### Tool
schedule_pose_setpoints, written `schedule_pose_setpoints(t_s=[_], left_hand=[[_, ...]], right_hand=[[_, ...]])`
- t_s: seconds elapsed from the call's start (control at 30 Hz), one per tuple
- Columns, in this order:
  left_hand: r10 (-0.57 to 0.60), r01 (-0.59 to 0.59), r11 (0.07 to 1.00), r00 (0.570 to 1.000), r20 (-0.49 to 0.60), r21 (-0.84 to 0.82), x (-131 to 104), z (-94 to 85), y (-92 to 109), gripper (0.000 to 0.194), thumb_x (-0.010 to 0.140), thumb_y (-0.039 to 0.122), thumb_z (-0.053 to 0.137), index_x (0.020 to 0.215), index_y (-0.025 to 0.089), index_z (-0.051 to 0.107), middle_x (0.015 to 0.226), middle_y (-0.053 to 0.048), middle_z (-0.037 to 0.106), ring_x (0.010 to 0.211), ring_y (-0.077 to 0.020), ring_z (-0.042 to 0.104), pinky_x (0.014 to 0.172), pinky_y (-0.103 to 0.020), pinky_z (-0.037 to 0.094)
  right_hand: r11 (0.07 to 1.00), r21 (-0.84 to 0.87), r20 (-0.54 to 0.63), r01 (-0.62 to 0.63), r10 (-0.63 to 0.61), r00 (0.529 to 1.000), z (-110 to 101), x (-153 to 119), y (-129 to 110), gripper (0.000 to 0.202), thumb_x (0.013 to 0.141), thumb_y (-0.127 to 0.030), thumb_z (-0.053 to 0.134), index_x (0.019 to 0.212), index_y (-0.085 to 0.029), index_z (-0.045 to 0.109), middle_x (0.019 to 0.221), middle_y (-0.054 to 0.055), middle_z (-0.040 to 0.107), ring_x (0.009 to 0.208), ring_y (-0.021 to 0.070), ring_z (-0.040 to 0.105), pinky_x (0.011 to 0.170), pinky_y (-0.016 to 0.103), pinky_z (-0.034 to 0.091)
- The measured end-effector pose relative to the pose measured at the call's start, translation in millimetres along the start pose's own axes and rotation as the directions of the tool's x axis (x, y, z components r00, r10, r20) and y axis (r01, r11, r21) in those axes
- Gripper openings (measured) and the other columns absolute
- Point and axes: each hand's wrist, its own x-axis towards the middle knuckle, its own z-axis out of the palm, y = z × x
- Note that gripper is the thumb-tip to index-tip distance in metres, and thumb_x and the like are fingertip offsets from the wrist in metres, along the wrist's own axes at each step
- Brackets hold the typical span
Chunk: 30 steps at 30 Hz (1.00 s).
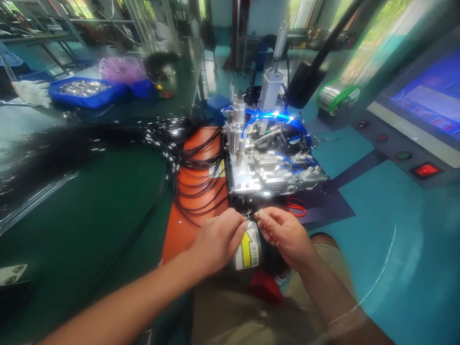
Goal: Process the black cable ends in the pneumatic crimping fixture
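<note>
My left hand (227, 234) pinches a thin black cable (250, 216) close to the front of the metal machine (268, 170). Opposite it, the fingertips of my right hand (282, 232) are closed on the same cable's end, where a tiny light-coloured bit shows; its details are too small to make out. Both hands are just above a white label with a yellow arrow (246, 249). Several black cables (196, 160) loop over the orange plate (176, 230) to the left of the machine.
Red-handled scissors (296, 207) lie under the machine's right front. At right stands a control panel with a screen (427, 103) and a lit red switch (426, 170). A blue tray (81, 98) of small metal parts is at back left, near another person's gloved hand (33, 92).
</note>
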Motion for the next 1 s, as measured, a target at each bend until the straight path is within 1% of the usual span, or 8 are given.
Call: schedule_pose_setpoints(t_s=[0.23, 0.4, 0.47, 0.57, 0.73, 0.83, 0.93, 1.0], left_hand=[[-0.016, 0.016, 1.0, 1.0, 0.014, -0.009, -0.8, 0.0, 0.3, 0.023, 0.1, 0.03, 0.041, 0.093, 0.019, 0.06, 0.08, -0.002, 0.058, 0.07, -0.0136, 0.054, 0.064, -0.026, 0.043], [-0.026, 0.026, 1.0, 1.0, 0.012, 0.006, -0.7, -0.7, 0.8, 0.022, 0.1, 0.03, 0.041, 0.092, 0.02, 0.059, 0.08, -0.001, 0.058, 0.069, -0.0134, 0.054, 0.064, -0.026, 0.043], [-0.02, 0.02, 1.0, 1.0, 0.011, 0.007, -0.7, -0.6, 0.5, 0.022, 0.1, 0.03, 0.041, 0.092, 0.02, 0.059, 0.08, -0.001, 0.058, 0.069, -0.0132, 0.054, 0.064, -0.026, 0.042], [-0.011, 0.011, 1.0, 1.0, 0.018, -0.003, -1.2, -0.2, -0.2, 0.022, 0.1, 0.03, 0.041, 0.093, 0.02, 0.059, 0.08, -0.001, 0.057, 0.069, -0.0134, 0.053, 0.063, -0.026, 0.042], [-0.012, 0.013, 0.999, 1.0, 0.02, -0.031, -1.7, -0.9, -0.6, 0.022, 0.1, 0.029, 0.04, 0.094, 0.02, 0.059, 0.08, -0.001, 0.057, 0.07, -0.0138, 0.053, 0.065, -0.026, 0.042], [-0.033, 0.034, 0.998, 0.999, 0.02, -0.046, -1.4, -1.5, -0.3, 0.022, 0.1, 0.029, 0.04, 0.093, 0.02, 0.058, 0.08, -0.001, 0.058, 0.071, -0.014, 0.054, 0.065, -0.026, 0.042], [-0.055, 0.056, 0.997, 0.998, 0.026, -0.059, -1.1, -1.1, -0.1, 0.023, 0.101, 0.03, 0.039, 0.092, 0.02, 0.058, 0.081, -0.001, 0.059, 0.072, -0.0139, 0.055, 0.066, -0.026, 0.042], [-0.065, 0.067, 0.996, 0.997, 0.029, -0.065, -0.7, -0.8, -0.1, 0.023, 0.101, 0.031, 0.04, 0.091, 0.02, 0.057, 0.081, -0.001, 0.059, 0.072, -0.0138, 0.055, 0.066, -0.026, 0.042]], right_hand=[[0.999, -0.024, 0.017, 0.042, -0.042, 0.999, -1.7, 0.1, -4.8, 0.027, 0.083, -0.043, 0.073, 0.079, -0.017, 0.066, 0.058, -0.005, 0.05, 0.051, 0.0072, 0.038, 0.047, 0.021, 0.028], [0.998, -0.037, -0.069, 0.044, -0.047, 0.997, -3.3, 1.6, -8.0, 0.035, 0.081, -0.051, 0.071, 0.084, -0.017, 0.069, 0.067, -0.002, 0.056, 0.051, 0.0078, 0.043, 0.044, 0.021, 0.027], [0.999, -0.034, -0.081, 0.038, -0.041, 0.996, -3.8, 2.2, -9.0, 0.036, 0.081, -0.053, 0.07, 0.085, -0.017, 0.07, 0.069, -0.002, 0.056, 0.051, 0.008, 0.045, 0.043, 0.021, 0.028], [1.0, -0.012, -0.043, 0.025, -0.025, 0.999, -3.3, 3.1, -10.9, 0.036, 0.079, -0.052, 0.073, 0.082, -0.017, 0.068, 0.068, -0.002, 0.055, 0.051, 0.0077, 0.044, 0.043, 0.021, 0.027], [0.997, 0.081, 0.042, -0.006, 0.002, 0.999, -1.4, 4.2, -10.8, 0.034, 0.077, -0.049, 0.076, 0.076, -0.017, 0.063, 0.062, -0.005, 0.05, 0.048, 0.0061, 0.038, 0.042, 0.021, 0.023], [0.994, 0.105, 0.055, -0.006, 0.0, 0.999, -0.4, 3.3, -5.6, 0.033, 0.078, -0.046, 0.076, 0.077, -0.016, 0.062, 0.062, -0.005, 0.049, 0.048, 0.0054, 0.037, 0.042, 0.02, 0.022], [0.998, 0.051, 0.007, 0.043, -0.043, 0.999, 2.6, 1.2, 0.5, 0.03, 0.081, -0.045, 0.073, 0.08, -0.017, 0.063, 0.059, -0.005, 0.049, 0.048, 0.0066, 0.039, 0.043, 0.02, 0.025], [0.993, -0.062, -0.05, 0.1, -0.103, 0.993, 5.8, -1.0, 2.6, 0.028, 0.086, -0.045, 0.069, 0.083, -0.018, 0.064, 0.055, -0.006, 0.049, 0.047, 0.0077, 0.04, 0.044, 0.021, 0.028]])
